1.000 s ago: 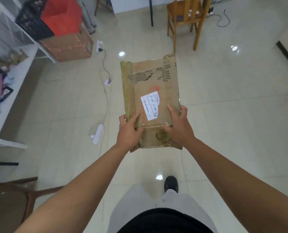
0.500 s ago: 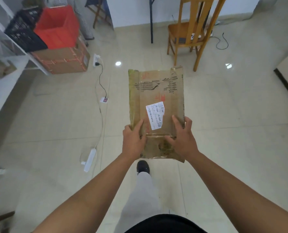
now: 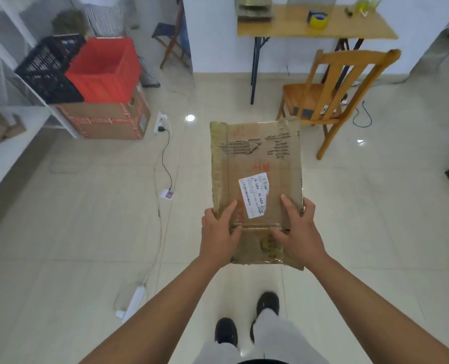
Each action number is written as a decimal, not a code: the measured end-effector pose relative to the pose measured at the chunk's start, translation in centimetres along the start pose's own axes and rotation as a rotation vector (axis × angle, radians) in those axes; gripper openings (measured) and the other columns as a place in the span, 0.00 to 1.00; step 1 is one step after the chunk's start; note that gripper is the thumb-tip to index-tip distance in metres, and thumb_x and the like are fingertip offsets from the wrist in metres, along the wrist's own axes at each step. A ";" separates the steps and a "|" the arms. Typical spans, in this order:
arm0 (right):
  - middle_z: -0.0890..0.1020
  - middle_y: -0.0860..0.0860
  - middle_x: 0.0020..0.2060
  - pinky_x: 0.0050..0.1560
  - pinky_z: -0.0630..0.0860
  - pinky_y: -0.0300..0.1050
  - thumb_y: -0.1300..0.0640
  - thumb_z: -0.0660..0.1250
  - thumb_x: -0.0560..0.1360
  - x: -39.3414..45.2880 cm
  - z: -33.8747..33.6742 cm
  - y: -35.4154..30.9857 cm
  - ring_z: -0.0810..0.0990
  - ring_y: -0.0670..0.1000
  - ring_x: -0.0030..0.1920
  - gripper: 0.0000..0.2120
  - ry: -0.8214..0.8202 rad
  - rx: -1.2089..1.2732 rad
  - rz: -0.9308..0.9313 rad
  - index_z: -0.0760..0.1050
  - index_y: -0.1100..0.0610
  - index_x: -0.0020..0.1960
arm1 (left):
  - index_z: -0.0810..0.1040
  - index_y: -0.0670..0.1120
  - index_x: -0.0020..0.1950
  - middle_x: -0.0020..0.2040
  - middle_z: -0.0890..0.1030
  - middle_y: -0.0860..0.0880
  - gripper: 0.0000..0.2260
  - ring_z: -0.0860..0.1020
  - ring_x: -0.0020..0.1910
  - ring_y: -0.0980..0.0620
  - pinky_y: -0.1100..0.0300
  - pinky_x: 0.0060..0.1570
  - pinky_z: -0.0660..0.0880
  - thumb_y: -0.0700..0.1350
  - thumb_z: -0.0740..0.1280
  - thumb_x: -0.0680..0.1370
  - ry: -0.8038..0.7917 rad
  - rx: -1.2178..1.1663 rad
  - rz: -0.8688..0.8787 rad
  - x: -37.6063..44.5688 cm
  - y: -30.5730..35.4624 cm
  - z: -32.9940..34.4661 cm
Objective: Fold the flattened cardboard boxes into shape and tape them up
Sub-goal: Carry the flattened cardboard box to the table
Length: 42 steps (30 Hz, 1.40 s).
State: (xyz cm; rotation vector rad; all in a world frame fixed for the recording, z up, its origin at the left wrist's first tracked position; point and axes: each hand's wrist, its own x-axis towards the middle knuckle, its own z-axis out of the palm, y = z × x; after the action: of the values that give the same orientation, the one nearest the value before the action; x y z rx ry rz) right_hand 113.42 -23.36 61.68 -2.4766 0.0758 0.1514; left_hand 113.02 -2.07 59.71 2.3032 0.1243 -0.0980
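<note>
A person stands on a pale tiled floor (image 3: 87, 219), looking down at both outstretched arms. Ahead, against the far wall, a wooden tabletop (image 3: 283, 30) carries a yellow tape roll (image 3: 317, 19) and what may be a small stack of cardboard at its left end. A wooden chair (image 3: 331, 95) stands just in front of it. To the left, a red crate (image 3: 102, 69) and a black crate (image 3: 47, 69) sit on a taped-up cardboard carton (image 3: 108, 122) beside a white shelf (image 3: 5, 151). A power strip and cable (image 3: 165, 158) trail across the floor on the left.

Between the hands, held in the air at about waist height, is the flattened cardboard box (image 3: 257, 164), worn, with torn patches, old tape and a white shipping label (image 3: 255, 194). The left hand (image 3: 218, 237) grips its near left edge, thumb on top, fingers curled beneath. The right hand (image 3: 299, 232) grips the near right edge the same way.

The task looks barely begun: the box is flat, no flap folded, no tape applied, and the tape roll is well apart on the tabletop. The floor ahead looks open; the chair's legs and the cable on the left seem the things to avoid on the way to the tabletop.
</note>
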 end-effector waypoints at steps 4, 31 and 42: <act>0.49 0.40 0.70 0.55 0.76 0.44 0.45 0.74 0.74 7.4 -0.3 -0.7 0.71 0.48 0.63 0.42 0.001 0.028 -0.020 0.53 0.42 0.80 | 0.57 0.66 0.76 0.57 0.55 0.57 0.36 0.63 0.63 0.53 0.58 0.66 0.68 0.60 0.73 0.74 -0.002 0.043 -0.002 7.0 0.5 0.0; 0.46 0.44 0.75 0.65 0.75 0.51 0.44 0.73 0.74 56.7 -9.2 1.0 0.61 0.54 0.75 0.42 0.112 0.135 -0.011 0.53 0.42 0.80 | 0.60 0.62 0.77 0.67 0.59 0.51 0.39 0.68 0.67 0.47 0.50 0.68 0.71 0.56 0.77 0.71 0.046 0.120 0.066 57.3 13.8 3.2; 0.45 0.41 0.74 0.67 0.72 0.55 0.45 0.73 0.74 78.5 -10.0 -2.6 0.57 0.56 0.76 0.39 0.111 0.064 0.074 0.56 0.41 0.79 | 0.58 0.62 0.77 0.66 0.58 0.52 0.37 0.69 0.66 0.49 0.53 0.64 0.74 0.59 0.74 0.72 -0.062 0.119 0.109 79.6 14.1 0.8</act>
State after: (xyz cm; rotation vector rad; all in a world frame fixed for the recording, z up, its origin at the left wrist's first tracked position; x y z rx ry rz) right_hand 192.45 -28.83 61.07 -2.4185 0.2170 0.0421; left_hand 193.71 -7.47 60.72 2.4175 -0.0405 -0.1239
